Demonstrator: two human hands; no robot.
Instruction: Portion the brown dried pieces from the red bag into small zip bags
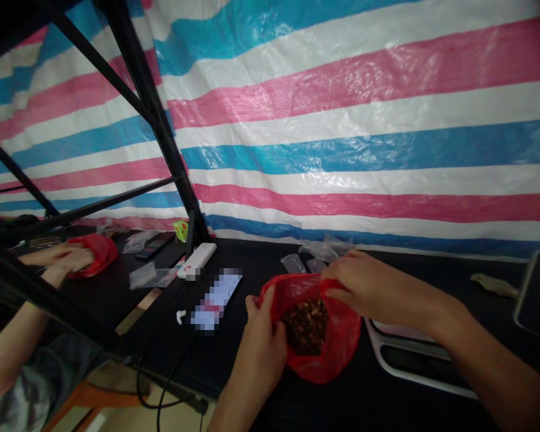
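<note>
A red plastic bag [328, 354] lies open on the black table [261, 264], holding a dark brown and reddish crumbly mass [306, 324]. My left hand [261, 336] is closed on the bag's left rim. My right hand [364, 287] pinches the bag's upper right rim, fingers pressed together. Between them the bag's mouth is held wide.
Small clear plastic bags [317, 252] lie behind the red bag. A white tray-like device [414, 360] sits under my right forearm. A white power bank [197, 260] and a blurred packet [216, 299] lie left. Another person's hands [65, 259] hold a second red bag [96, 252] beyond a black frame [162, 132].
</note>
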